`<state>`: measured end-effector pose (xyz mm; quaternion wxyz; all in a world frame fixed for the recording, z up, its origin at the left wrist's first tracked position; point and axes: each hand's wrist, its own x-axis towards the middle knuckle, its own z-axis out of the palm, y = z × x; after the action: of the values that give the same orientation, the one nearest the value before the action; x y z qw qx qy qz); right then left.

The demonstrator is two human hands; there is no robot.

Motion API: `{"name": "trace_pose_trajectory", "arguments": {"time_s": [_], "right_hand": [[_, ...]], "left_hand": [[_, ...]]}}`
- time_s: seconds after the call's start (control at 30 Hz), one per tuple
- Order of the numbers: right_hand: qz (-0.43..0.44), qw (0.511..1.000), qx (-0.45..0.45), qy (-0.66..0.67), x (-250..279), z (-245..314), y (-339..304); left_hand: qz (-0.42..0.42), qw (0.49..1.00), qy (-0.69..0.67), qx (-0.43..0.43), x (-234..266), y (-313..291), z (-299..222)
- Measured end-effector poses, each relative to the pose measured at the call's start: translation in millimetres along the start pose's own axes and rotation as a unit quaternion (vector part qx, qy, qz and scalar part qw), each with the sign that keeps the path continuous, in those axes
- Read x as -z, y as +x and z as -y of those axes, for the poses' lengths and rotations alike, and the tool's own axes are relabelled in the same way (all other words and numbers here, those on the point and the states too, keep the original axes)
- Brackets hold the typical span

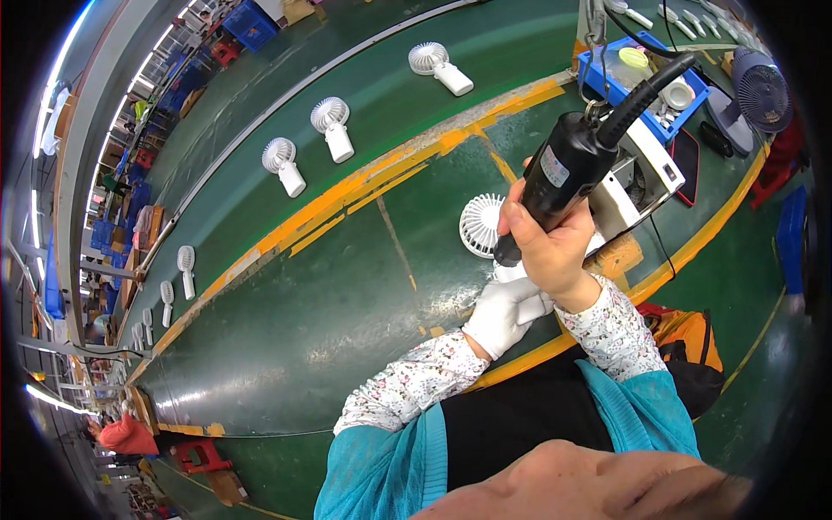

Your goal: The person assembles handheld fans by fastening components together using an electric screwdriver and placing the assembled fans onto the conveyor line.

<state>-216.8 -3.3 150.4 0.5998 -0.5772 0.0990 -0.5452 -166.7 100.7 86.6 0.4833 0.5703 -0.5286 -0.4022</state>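
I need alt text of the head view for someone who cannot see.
A bare right hand grips a black, cylindrical corded tool over a round-headed white plastic fan on a green worktable, with the white-gloved left hand at the fan's handle. Beyond yellow tape, more white handheld fans lie on a green surface.

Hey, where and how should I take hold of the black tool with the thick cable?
Probably around the lower barrel of the black tool, coming from your right, as the right hand does. The barrel is rounded and long enough to wrap, while the thick cable leaves its upper end, best kept clear.
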Motion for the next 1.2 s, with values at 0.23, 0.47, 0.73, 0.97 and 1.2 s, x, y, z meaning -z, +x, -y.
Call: {"name": "trace_pose_trajectory", "arguments": {"time_s": [0.23,0.47,0.73,0.97,1.2], "right_hand": [[-0.048,0.996,-0.034,-0.071,-1,-21,-13],[0.021,0.998,-0.064,-0.016,-2,-12,-16],[-0.040,0.998,-0.045,0.002,28,16,-1],[0.066,0.991,-0.044,-0.105,30,14,-6],[0.101,0.992,0.015,-0.077,21,2,-17]], "left_hand": [[0.023,0.989,0.126,-0.070,7,-4,7],[0.024,0.998,0.029,-0.048,0,-11,23],[0.045,0.981,-0.162,0.095,42,32,-18],[-0.077,0.929,-0.288,0.218,71,243,-6],[0.255,0.386,-0.841,0.281,110,453,68]]}}
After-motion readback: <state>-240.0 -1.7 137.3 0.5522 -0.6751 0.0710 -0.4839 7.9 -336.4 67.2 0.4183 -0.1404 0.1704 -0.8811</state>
